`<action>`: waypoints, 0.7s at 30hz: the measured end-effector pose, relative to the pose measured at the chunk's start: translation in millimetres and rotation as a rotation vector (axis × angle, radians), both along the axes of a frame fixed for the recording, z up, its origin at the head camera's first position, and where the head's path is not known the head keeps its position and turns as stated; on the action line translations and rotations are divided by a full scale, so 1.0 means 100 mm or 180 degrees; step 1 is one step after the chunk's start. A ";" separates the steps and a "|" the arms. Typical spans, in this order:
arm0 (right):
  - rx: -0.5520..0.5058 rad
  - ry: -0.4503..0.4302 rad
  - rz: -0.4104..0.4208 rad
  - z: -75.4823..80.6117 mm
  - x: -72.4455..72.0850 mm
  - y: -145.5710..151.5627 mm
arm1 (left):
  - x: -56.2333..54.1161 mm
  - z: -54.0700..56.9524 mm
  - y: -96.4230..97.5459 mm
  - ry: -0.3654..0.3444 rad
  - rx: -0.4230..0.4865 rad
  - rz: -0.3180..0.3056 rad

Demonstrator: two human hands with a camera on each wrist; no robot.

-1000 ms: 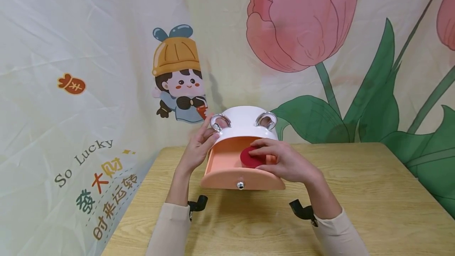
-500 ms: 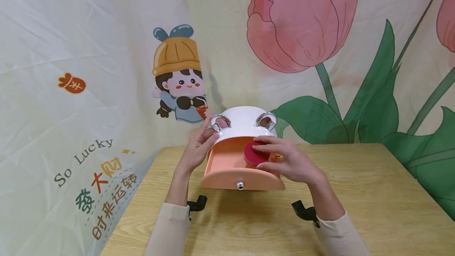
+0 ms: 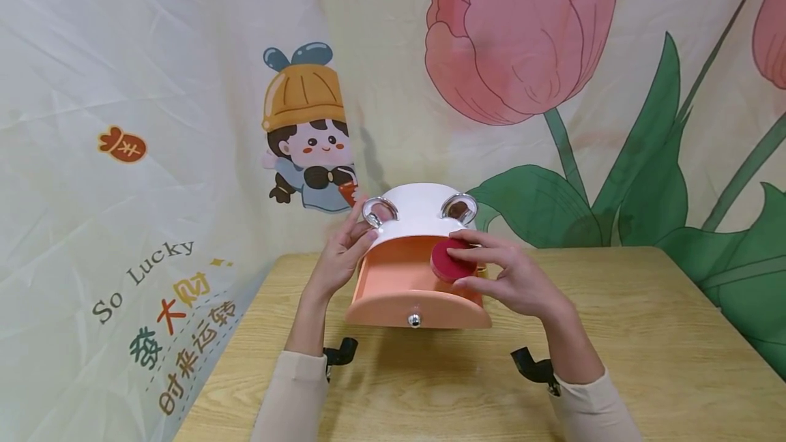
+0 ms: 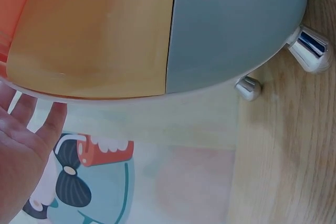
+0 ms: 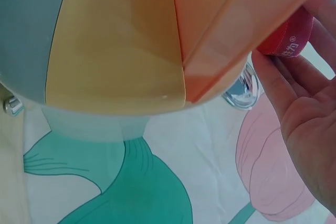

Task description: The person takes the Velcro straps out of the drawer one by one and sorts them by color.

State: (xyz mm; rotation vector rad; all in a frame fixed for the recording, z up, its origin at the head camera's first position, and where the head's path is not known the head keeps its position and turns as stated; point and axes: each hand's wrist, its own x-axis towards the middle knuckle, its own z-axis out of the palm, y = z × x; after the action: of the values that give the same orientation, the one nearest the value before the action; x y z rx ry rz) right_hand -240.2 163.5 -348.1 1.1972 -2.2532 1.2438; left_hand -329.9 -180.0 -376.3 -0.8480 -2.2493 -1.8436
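A small storage box [image 3: 422,207] with a white rounded top and two silver ring ears has its peach top drawer [image 3: 419,310] pulled out. My left hand [image 3: 339,259] rests against the box's left side, below the left ear, with its fingertips touching the edge of the shell in the left wrist view. My right hand [image 3: 512,270] pinches a thick round red disc [image 3: 452,259] above the right part of the drawer. White lettering shows on the disc's side in the right wrist view, only partly readable. Its far side is hidden by the fingers.
Below the open drawer, the box has a yellow drawer [image 4: 100,35] and a grey-blue drawer [image 4: 236,24], both closed, and silver feet [image 4: 310,51]. It stands on a wooden table [image 3: 614,346] near the printed cloth [image 3: 393,87] behind.
My right hand has lifted the red disc from low in the drawer and shifted it to the right. The left hand stays at the box's side.
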 end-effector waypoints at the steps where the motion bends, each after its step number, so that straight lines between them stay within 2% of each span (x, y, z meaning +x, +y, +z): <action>1: -0.0018 0.0012 -0.0006 0.00 -0.01 0.02 | 0.00 0.00 0.00 0.0003 0.0000 -0.0002; 12: -0.0240 0.0096 -0.0169 -0.01 -0.06 0.22 | 0.00 0.01 0.00 -0.0002 -0.0007 0.0026; 21: -0.0259 0.0092 -0.0585 -0.02 -0.09 0.47 | -0.02 -0.01 0.00 0.0054 0.0006 -0.0023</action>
State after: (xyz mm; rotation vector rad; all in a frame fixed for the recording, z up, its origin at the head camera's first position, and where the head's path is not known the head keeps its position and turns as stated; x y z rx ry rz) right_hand -249.5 210.3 -350.1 0.9495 -2.2125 1.2263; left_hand -332.2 -179.5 -377.4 -0.8694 -2.2369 -1.8344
